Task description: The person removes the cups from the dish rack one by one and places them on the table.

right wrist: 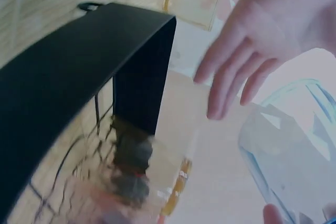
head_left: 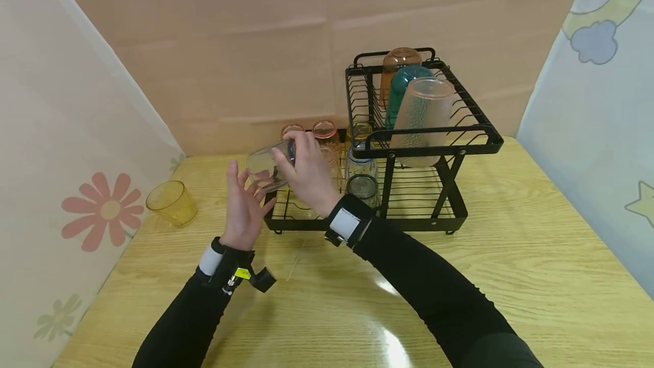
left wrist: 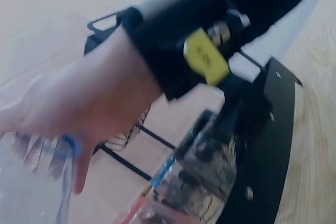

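My right hand (head_left: 309, 178) grips a clear drinking glass (head_left: 267, 168) with a bluish end, held tilted in the air over the left front of the black dish rack (head_left: 327, 224). My left hand (head_left: 245, 212) is raised beside it, fingers extended and spread, overlapping the glass's lower side in the head view. In the right wrist view the left hand (right wrist: 262, 51) shows straight fingers, with the clear glass (right wrist: 289, 150) below them. The left wrist view catches the right hand (left wrist: 79, 98) around the glass (left wrist: 31, 187), partly cut off by the frame.
A yellow glass (head_left: 176, 203) stands on the wooden table at left. Pink glasses (head_left: 325, 129), a blue-tinted glass (head_left: 361, 164) and a grey glass (head_left: 363, 187) occupy the rack's lower tier. Above are upside-down brown (head_left: 401, 61), teal (head_left: 401, 95) and clear (head_left: 424, 112) tumblers.
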`<state>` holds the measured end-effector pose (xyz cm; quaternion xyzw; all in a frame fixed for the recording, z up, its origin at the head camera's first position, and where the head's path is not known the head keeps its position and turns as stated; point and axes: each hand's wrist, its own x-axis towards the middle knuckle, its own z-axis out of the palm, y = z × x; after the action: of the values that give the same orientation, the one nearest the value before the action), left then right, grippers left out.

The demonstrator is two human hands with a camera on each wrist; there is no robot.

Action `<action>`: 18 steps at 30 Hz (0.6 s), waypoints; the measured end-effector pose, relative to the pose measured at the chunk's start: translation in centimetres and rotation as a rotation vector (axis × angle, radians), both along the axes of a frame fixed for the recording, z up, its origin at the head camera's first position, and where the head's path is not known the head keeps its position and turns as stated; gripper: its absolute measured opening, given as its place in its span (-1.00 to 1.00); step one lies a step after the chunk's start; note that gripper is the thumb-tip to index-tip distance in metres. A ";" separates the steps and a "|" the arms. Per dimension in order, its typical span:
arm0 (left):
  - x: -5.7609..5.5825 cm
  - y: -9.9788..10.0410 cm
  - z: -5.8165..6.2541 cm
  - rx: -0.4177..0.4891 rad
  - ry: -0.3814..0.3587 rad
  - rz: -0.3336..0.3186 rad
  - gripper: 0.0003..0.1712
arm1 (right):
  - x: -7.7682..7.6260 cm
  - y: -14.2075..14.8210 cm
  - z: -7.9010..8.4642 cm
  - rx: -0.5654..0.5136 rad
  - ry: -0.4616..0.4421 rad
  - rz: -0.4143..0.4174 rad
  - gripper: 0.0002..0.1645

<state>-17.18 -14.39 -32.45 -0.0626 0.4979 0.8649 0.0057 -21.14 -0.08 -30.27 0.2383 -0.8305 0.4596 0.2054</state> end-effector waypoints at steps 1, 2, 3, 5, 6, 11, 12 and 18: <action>0.1 0.1 0.1 0.032 -0.010 0.021 -0.01 | 0.0 -0.3 0.0 -0.016 0.008 -0.001 -0.51; 0.2 0.3 0.2 0.065 -0.023 0.039 0.01 | 0.0 -0.7 -0.1 -0.032 0.018 0.000 -0.51; 0.3 0.4 0.3 0.105 -0.035 0.054 0.02 | 0.0 -1.0 -0.1 -0.047 0.023 0.001 -0.52; 0.4 0.6 0.4 0.185 -0.062 0.066 0.06 | -0.1 -1.5 -0.2 -0.073 0.027 -0.004 -0.53; 0.4 0.8 0.5 0.225 -0.074 0.063 0.07 | -0.1 -1.7 -0.3 -0.086 0.020 -0.005 -0.52; 0.2 1.1 0.5 0.428 -0.111 0.037 0.08 | -0.1 -2.6 -0.7 -0.131 -0.031 0.009 -0.49; 0.1 1.0 0.5 0.462 -0.114 0.029 0.08 | 0.0 -2.7 -0.8 -0.138 -0.040 0.017 -0.49; -0.4 1.0 0.6 0.588 -0.145 0.038 0.02 | 0.2 -3.4 -1.7 -0.164 -0.050 0.085 -0.52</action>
<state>-17.55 -13.44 -31.80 -0.1294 0.2232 0.9652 0.0431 -20.90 -3.47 -32.01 0.2440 -0.7841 0.5403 0.1838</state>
